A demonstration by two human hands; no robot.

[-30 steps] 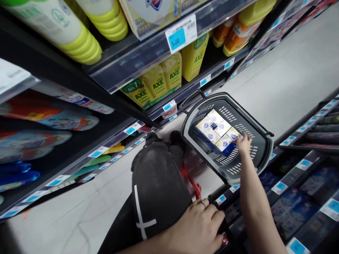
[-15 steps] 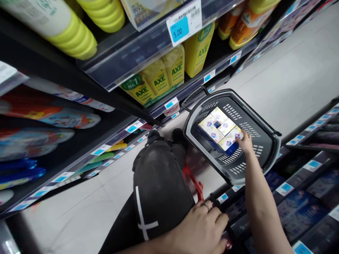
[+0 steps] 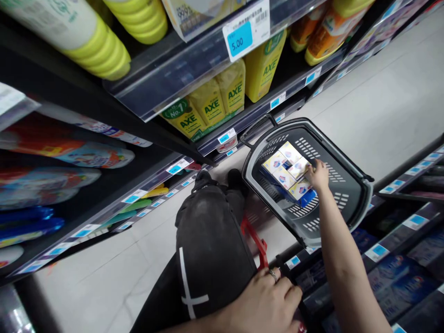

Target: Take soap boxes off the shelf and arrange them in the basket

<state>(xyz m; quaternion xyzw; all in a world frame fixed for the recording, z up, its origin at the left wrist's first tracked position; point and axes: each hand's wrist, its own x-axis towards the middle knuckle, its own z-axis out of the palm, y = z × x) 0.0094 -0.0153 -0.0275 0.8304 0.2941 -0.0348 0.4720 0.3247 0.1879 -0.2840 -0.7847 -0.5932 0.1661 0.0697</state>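
Observation:
My right hand [image 3: 319,175] reaches into a dark grey shopping basket [image 3: 362,199], fingers bent together at the right edge of a group of small white-and-yellow boxes [image 3: 282,178] with red-and-blue logos. The fingers cover the box at that edge. The boxes sit close together around a dark gap, blue sides showing below. Closer to me, my left hand [image 3: 260,300], with a ring on one finger, curls over the end of a red handle [image 3: 256,243]. Its palm side is hidden. My dark-clothed knee [image 3: 211,249] is beside it.
Yellow AXE bottles [image 3: 211,106] stand on a low shelf ahead, behind price labels. Spray bottles [image 3: 69,148] line the shelf at left. Shelving with blue packs [image 3: 398,282] runs along the right. The basket's black handle [image 3: 258,127] sticks out towards the left shelf over the pale floor [image 3: 391,101].
My right hand has shifted slightly up, its fingers now more bent and covering the rightmost box. My left hand keeps its place at the red handle. The whole view has moved a little.

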